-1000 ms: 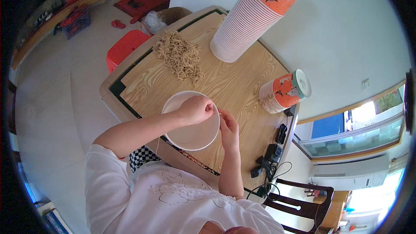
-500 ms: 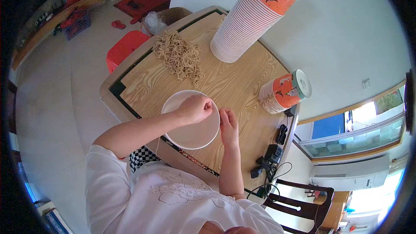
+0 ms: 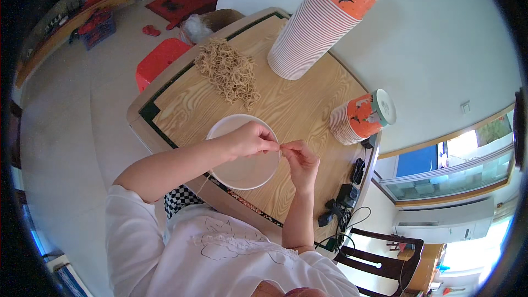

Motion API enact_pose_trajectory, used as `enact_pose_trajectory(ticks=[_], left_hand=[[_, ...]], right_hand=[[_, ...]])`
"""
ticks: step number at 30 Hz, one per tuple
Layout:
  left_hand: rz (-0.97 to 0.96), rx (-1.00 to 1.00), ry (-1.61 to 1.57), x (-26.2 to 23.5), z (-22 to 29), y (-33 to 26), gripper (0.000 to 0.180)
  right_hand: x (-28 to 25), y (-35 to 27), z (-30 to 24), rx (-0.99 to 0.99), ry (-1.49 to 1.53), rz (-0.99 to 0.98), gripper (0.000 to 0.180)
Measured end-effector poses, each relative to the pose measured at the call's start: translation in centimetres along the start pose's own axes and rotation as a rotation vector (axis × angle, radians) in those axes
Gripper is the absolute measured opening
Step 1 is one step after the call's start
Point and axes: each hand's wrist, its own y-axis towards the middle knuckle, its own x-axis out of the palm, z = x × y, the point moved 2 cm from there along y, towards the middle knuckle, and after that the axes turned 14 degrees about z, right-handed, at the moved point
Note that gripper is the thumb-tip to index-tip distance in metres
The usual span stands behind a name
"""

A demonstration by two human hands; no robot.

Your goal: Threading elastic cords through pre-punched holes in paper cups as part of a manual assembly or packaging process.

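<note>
A white paper bucket (image 3: 242, 179) stands with its mouth up at the near edge of the table. Above its right rim, my left hand (image 3: 254, 140) and my right hand (image 3: 303, 164) meet fingertip to fingertip, both pinched closed. Between them they grip what looks like the end of a thin cord, mostly hidden by the fingers. Another length of pale cord (image 3: 204, 183) hangs down outside the bucket's left side. A tangled heap of tan cords (image 3: 228, 71) lies on the table beyond the bucket.
A tall stack of nested paper buckets (image 3: 324, 25) leans in view at the far side. A shorter orange-printed stack (image 3: 360, 116) stands at the right. Black adapters and cables (image 3: 341, 209) lie along the right edge. A red stool (image 3: 159, 61) stands left of the table.
My right hand has risen slightly and turned inward, its fingertips now meeting my left hand's. My left fingers have moved from inside the bucket toward its right rim.
</note>
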Motion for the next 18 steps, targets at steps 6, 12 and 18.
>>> enact_pose_trajectory(ticks=[6, 12, 18], left_hand=[[0.135, 0.333, 0.164, 0.2, 0.2, 0.5, 0.013], [0.224, 0.513, 0.335, 0.2, 0.2, 0.5, 0.013], [0.306, 0.518, 0.404, -0.9, -1.5, 1.7, 0.012]], right_hand=[[0.0, 0.6, 1.5, 0.021, -0.072, 0.095, 0.009], [0.8, 1.1, 0.9, -0.003, -0.287, 0.028, 0.018], [0.6, 1.5, 4.9, 0.115, -0.091, 0.071, 0.013]])
